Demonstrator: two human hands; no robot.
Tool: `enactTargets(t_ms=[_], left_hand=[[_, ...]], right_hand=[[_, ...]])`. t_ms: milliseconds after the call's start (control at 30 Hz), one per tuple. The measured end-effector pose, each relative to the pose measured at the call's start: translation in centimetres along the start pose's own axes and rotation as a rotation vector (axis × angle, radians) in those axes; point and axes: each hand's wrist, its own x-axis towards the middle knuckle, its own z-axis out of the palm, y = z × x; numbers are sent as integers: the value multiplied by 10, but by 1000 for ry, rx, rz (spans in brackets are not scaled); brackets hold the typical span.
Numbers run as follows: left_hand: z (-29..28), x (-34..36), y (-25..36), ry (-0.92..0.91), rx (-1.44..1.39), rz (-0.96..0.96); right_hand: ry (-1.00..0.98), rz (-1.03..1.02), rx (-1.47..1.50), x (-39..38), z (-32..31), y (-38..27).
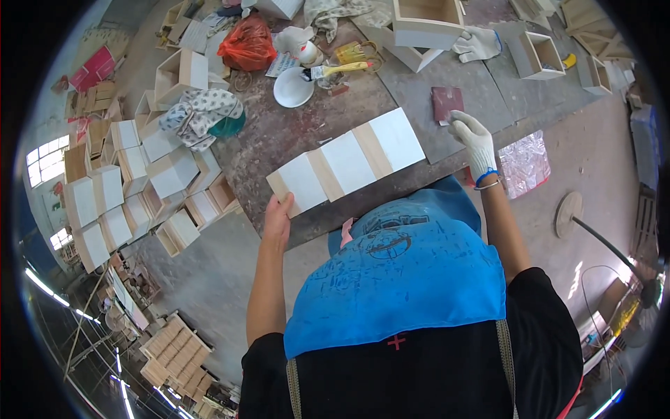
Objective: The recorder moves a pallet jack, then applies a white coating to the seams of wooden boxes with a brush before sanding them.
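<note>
A long wooden piece (340,167), white with bare-wood bands across it, lies slanted on the worn worktable (272,133) in front of me. My bare left hand (278,215) grips its near left end, with the thumb on top. My right hand (474,136) wears a white knit glove with a blue cuff. It is held off the piece's right end, its fingers drawn together at the edge of a dark red square sheet (447,103) that looks like sandpaper. Whether something small is pinched in those fingertips cannot be made out.
Farther back are a white bowl (294,88), a yellow-handled brush (338,69), a red plastic bag (247,43), a spare glove (478,45) and wooden boxes (427,24). Stacked boxes (171,171) stand left of the table. A plastic-wrapped bundle (525,164) is at right, near a round-plated stand (569,215).
</note>
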Motion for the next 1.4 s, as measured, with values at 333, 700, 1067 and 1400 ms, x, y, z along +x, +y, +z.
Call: enactTargets(t_ms=[333,700,1067,1400], left_hand=[[9,-22,14,15,136,-139],[349,51,201,-293,1375,1496],[358,50,230,-298,1242,1183],[73,-44,172,220,376,407]], right_hand=[[74,55,110,8,9,0],[257,5,355,-16,-24,40],[325,11,221,-26,-54,57],[284,-159,-1029,60,-4,1]])
